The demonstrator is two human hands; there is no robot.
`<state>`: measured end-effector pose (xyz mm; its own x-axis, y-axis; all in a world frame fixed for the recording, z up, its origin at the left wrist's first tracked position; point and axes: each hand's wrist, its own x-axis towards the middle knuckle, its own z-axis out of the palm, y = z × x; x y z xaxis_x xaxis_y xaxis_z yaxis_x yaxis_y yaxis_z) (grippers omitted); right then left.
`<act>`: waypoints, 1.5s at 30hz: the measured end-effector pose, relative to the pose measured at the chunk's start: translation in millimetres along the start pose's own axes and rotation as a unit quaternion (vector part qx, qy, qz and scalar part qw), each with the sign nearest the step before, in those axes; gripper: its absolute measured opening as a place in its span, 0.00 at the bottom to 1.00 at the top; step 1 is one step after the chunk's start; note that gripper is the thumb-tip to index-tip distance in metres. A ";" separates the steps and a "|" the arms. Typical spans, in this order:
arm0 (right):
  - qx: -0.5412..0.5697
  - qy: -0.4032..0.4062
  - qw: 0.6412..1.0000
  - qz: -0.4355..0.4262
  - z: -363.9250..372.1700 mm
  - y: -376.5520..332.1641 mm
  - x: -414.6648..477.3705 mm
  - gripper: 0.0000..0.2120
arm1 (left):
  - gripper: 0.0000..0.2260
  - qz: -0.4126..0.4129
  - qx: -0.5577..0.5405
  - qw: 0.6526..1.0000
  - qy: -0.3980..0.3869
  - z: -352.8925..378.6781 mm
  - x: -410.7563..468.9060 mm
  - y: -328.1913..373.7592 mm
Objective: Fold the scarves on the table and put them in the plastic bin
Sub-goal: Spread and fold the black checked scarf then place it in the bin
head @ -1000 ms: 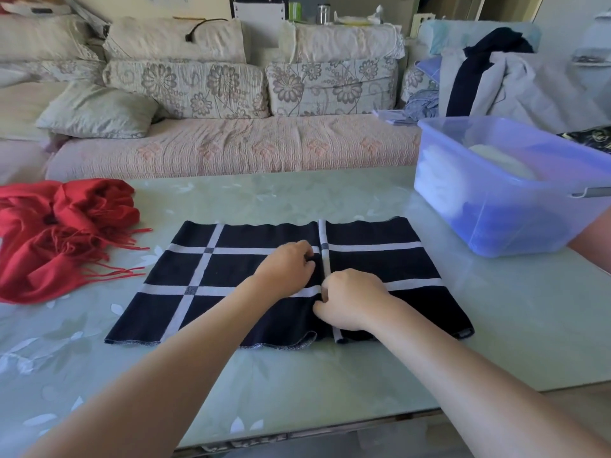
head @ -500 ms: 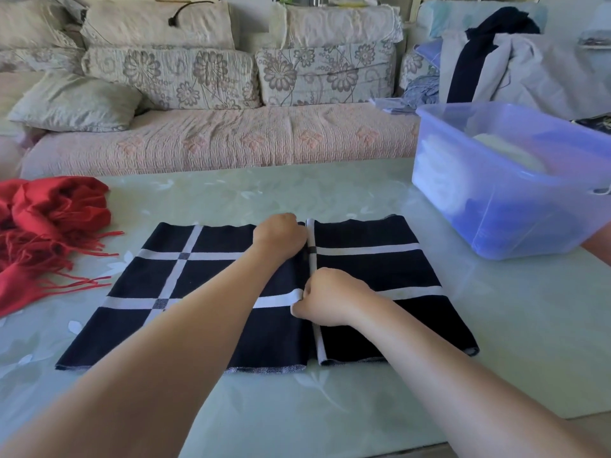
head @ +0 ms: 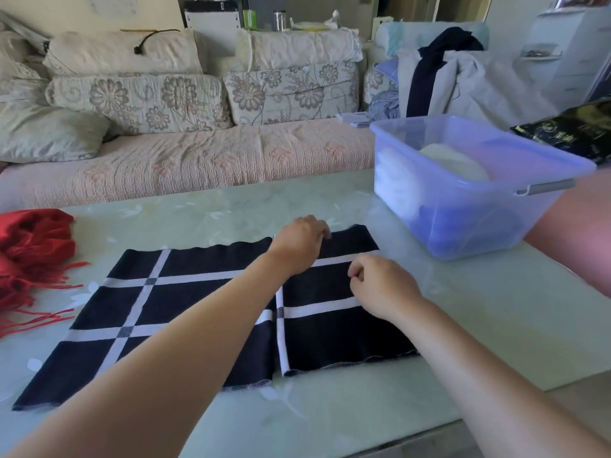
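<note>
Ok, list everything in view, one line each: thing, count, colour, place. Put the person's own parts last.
navy scarf: one, dark navy with white grid stripes, spread flat mid-table
red scarf: one, red with fringe, bunched at the table's left edge
plastic bin: one, translucent blue, right side of the table, pale and dark fabric already inside
table: one, pale green glass top
sofa: one, pink cover with floral cushions, behind the table
clothes pile: one heap, grey and navy, behind the bin
black bag: one, black with gold print, far right
left hand: one, on the navy scarf's far edge
right hand: one, curled closed over the scarf's right part
</note>
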<state>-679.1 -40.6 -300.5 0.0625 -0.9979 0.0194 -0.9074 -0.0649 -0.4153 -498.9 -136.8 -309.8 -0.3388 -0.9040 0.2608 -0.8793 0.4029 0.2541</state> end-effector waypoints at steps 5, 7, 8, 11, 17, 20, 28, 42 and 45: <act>0.034 0.019 0.996 0.081 -5.3 37.2 3.1 0.14 | 0.26 0.166 0.114 0.973 -0.114 13.7 30.3 69.4; 0.011 0.003 0.993 0.120 -9.6 41.1 3.9 0.20 | 0.30 0.231 0.204 0.943 -0.128 20.3 38.0 81.3; -0.007 -0.016 0.991 0.135 -12.2 41.6 3.9 0.23 | 0.31 0.253 0.238 0.928 -0.136 23.0 41.3 84.2; -0.039 -0.067 0.983 0.165 -20.2 41.4 4.0 0.18 | 0.30 0.276 0.275 0.905 -0.173 28.9 51.9 85.0; 0.052 -0.156 0.969 0.184 -31.5 33.6 8.7 0.12 | 0.14 0.237 0.239 0.925 -0.179 5.9 56.7 67.3; 0.117 -0.192 0.964 0.143 -35.9 12.1 4.3 0.13 | 0.10 0.224 0.175 0.952 -0.109 -19.5 46.3 36.6; 0.316 -0.222 0.922 0.019 -9.8 -103.4 -4.8 0.15 | 0.10 0.167 0.091 0.981 0.028 -89.7 -22.5 -78.9; 0.285 -0.351 0.891 -0.039 91.2 -215.8 -31.2 0.13 | 0.29 -0.090 0.128 0.974 -0.164 -76.2 -139.8 -198.1; 0.201 -0.291 0.932 -0.077 90.9 -216.0 -29.4 0.14 | 0.21 -0.145 0.073 0.984 -0.073 -80.1 -146.5 -187.2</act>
<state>-447.1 3.5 -294.1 0.5009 -0.7956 -0.3409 -0.6471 -0.0827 -0.7579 -257.9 -68.3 -320.9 -0.1006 -0.9932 0.0582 -0.9812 0.1087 0.1592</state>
